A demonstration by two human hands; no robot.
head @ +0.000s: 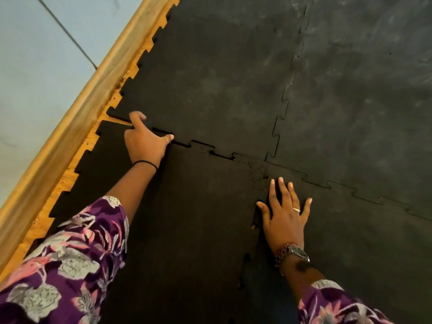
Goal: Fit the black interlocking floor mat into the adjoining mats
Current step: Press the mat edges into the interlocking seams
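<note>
The black interlocking mat (pixel 187 218) lies in the lower middle, its toothed far edge meeting the far-left mat (pixel 210 85). That seam (pixel 201 146) still shows open gaps between teeth. My left hand (pixel 146 141) rests on the mat's far-left corner at the seam, fingers curled down onto the edge. Flat on the right-hand seam, with fingers spread, lies my right hand (pixel 284 213), where the mat meets the near-right mat (pixel 362 242). A far-right mat (pixel 362 90) joins at the corner.
A wooden skirting board (pixel 77 118) runs diagonally along the left, under a pale wall (pixel 35 66). A strip of bare orange wooden floor (pixel 70 176) shows between the skirting and the mats' toothed left edges.
</note>
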